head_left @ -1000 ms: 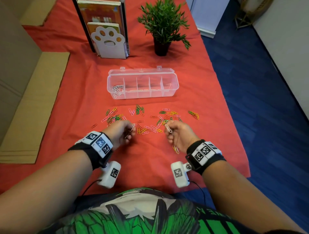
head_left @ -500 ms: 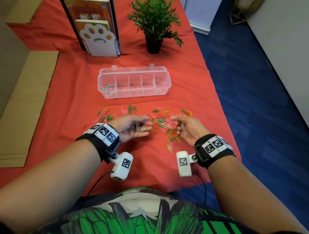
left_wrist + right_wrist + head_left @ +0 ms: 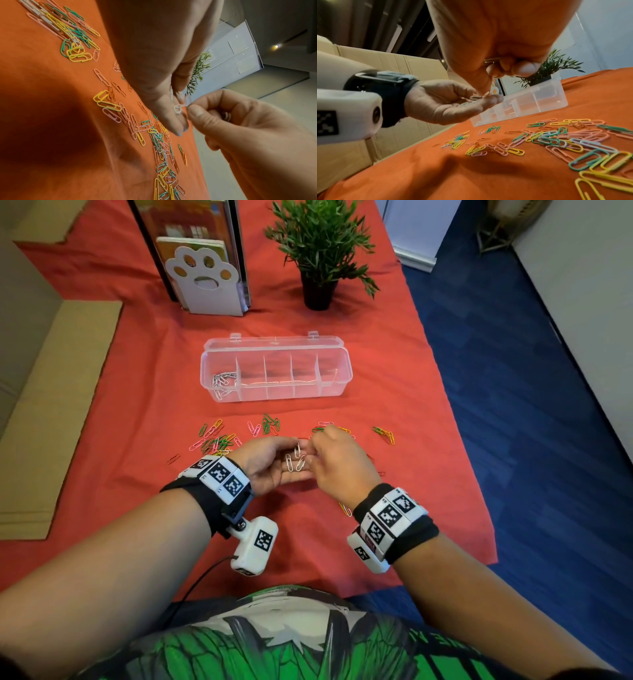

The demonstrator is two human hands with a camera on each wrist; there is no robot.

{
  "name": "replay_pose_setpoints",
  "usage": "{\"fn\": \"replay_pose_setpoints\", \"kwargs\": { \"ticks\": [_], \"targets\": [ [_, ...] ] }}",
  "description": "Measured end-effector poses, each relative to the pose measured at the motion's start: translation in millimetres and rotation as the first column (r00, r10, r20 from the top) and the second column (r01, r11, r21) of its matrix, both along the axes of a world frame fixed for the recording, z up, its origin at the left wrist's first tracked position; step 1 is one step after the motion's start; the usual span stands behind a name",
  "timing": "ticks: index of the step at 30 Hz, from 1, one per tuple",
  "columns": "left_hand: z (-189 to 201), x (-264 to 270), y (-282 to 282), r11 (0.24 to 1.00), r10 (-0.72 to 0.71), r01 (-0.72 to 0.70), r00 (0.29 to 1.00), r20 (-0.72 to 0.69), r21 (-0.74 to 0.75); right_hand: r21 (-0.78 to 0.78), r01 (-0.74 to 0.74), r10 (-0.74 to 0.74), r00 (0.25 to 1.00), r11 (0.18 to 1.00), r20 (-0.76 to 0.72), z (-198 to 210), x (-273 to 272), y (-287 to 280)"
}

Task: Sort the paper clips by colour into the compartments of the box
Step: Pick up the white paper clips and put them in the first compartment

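Your left hand lies palm up above the red-clothed worktop, fingers relaxed, with three white wire paper clips resting on them. Your right hand reaches over it, thumb and forefinger pinching one more white clip at the left fingertips. Green, yellow and pink paper clips lie scattered on the cloth. Beyond them stands the clear plastic compartment box, lid open, white clips in its leftmost compartment.
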State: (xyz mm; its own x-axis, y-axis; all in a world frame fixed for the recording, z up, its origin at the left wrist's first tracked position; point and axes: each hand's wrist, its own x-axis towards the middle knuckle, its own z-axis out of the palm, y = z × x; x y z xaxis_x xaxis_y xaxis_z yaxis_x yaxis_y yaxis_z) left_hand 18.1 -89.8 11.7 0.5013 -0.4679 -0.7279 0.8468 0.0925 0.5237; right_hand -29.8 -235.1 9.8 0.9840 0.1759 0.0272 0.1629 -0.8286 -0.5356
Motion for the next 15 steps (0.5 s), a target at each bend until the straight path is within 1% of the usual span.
{"fn": "replay_pose_setpoints", "kwargs": {
  "ticks": [3,5,6,8,9,10,11,12,13,14,15],
  "targets": [
    [-1,3,1,1.0,0.026,-0.026,1.0,-0.011,0.006,0.085,0.091,-0.09,0.996,0.992,-0.005,3,1,-5],
    [0,5,0,0.999,0.037,-0.036,0.999,-0.019,0.019,0.123,0.195,-0.19,0.98,0.973,-0.05,3,5,-12],
    [0,5,-2,0.998,0.035,-0.034,0.999,-0.012,0.049,0.112,0.259,-0.251,0.965,0.959,-0.081,1,8,-18],
    [-3,7,-7,0.985,0.004,-0.013,0.999,0.054,0.174,0.045,0.377,-0.366,0.918,0.925,-0.153,-3,14,-34],
    [-6,8,-10,0.959,-0.044,0.004,0.99,0.136,0.283,0.002,0.41,-0.402,0.895,0.912,-0.194,-4,16,-42],
    [-8,9,-13,0.912,-0.134,0.026,0.962,0.237,0.409,-0.042,0.417,-0.414,0.877,0.908,-0.243,-6,18,-48],
    [-10,9,-16,0.848,-0.259,0.051,0.908,0.329,0.527,-0.075,0.403,-0.406,0.864,0.912,-0.298,-10,18,-53],
    [-12,7,-19,0.779,-0.397,0.073,0.826,0.4,0.622,-0.09,0.383,-0.388,0.847,0.919,-0.363,-14,18,-56],
    [-13,5,-22,0.711,-0.536,0.105,0.72,0.44,0.695,-0.092,0.364,-0.368,0.829,0.927,-0.421,-18,17,-56],
    [-15,2,-25,0.637,-0.663,0.139,0.601,0.447,0.758,-0.092,0.351,-0.353,0.814,0.932,-0.461,-22,15,-55],
    [-18,0,-28,0.557,-0.767,0.16,0.476,0.431,0.815,-0.097,0.338,-0.342,0.816,0.936,-0.466,-26,13,-54]
  ]
}}
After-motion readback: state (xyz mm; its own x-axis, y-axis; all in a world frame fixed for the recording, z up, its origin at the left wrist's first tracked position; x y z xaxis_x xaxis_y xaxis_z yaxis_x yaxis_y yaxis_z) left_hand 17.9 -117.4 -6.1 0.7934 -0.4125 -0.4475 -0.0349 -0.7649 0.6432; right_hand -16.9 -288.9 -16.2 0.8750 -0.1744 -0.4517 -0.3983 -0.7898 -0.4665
